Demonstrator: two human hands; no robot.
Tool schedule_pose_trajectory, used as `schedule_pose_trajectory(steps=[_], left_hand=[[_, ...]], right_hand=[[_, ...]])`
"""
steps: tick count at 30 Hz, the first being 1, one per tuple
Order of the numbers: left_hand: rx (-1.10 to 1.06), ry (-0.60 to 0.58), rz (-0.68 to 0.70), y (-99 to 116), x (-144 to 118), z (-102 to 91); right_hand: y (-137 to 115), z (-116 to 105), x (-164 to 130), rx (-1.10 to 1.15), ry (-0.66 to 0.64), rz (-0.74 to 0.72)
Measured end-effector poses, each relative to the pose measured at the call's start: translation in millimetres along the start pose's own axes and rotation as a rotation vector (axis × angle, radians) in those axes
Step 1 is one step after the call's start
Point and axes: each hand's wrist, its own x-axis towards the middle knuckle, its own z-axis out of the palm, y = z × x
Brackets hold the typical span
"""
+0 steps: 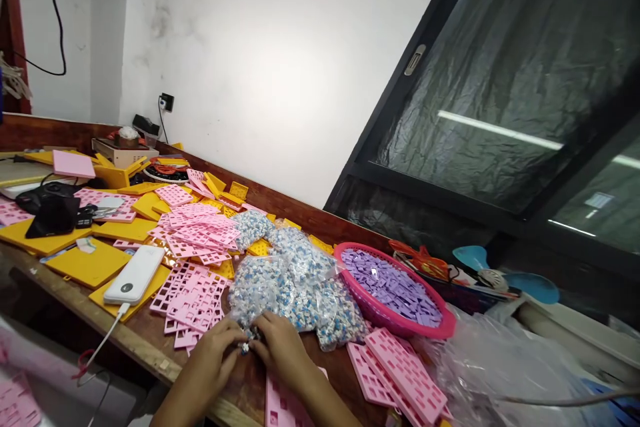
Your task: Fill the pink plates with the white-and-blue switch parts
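Single head-worn view, tilted, forward and down over near wooden table.

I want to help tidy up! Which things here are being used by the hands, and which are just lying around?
In use:
left hand and right hand, pinching a small switch piece
clear bags of blue-white pieces
pink grid plates

Just lying about:
white power bank
yellow plates
pink basket of purple pieces
black pouch

Leaving bare brown wooden tabletop open only near front edge; clear bags of blue-white parts, pink perforated plastic plates, pink woven basket crowding everything behind.
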Motion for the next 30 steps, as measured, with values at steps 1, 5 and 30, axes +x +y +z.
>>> schedule_pose_trajectory(steps=[1,5,30], left_hand=[[-0.004,-0.002,-0.001,-1.1,0.0,-1.0],[0.003,0.024,-0.002,-5.9,1.1,1.9],[0.533,-0.117,0.203,-2.8,7.2,86.9]], right_hand=[[0.3,1.0,2.6,-0.008,0.003,-0.006],[2.6,2.3,-2.4,-0.07,0.034,-0.04],[96.9,-23.3,-77.0,0.683,0.163,0.105]])
